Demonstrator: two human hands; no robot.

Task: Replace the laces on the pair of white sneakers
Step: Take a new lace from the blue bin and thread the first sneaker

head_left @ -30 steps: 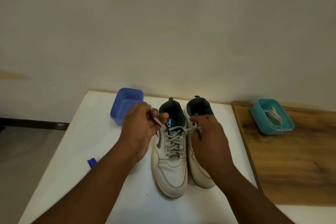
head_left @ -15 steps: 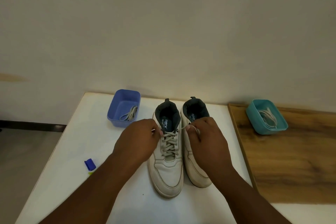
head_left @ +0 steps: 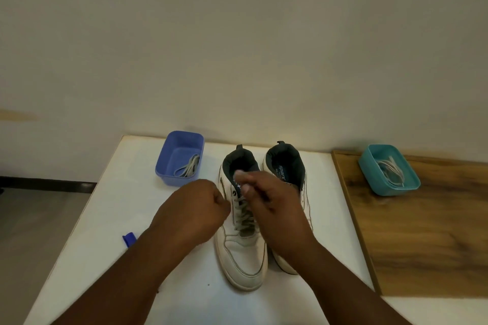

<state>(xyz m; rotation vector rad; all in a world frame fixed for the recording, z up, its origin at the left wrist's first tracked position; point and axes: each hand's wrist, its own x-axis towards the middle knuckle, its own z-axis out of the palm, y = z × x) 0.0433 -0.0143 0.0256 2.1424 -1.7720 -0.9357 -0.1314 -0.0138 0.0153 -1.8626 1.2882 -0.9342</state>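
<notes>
Two white sneakers stand side by side on the white table (head_left: 105,219), toes toward me. The left sneaker (head_left: 244,258) carries a grey lace (head_left: 244,215) through its eyelets. The right sneaker (head_left: 286,166) is partly hidden by my right hand and shows no lace. My left hand (head_left: 192,212) is curled at the left sneaker's left side, pinching a lace end. My right hand (head_left: 272,198) hovers over the left sneaker's tongue with fingers curled, pinching the other lace end; the ends themselves are barely visible.
A blue tub (head_left: 181,157) at the back left holds one grey lace (head_left: 188,167). A teal tub (head_left: 388,169) with white laces (head_left: 392,169) sits on the wooden board (head_left: 422,232) to the right. A small blue cap (head_left: 129,237) lies near the table's left edge.
My right hand has moved left, from above the right sneaker to over the left sneaker's tongue. My left hand has dropped slightly and closed in beside that sneaker.
</notes>
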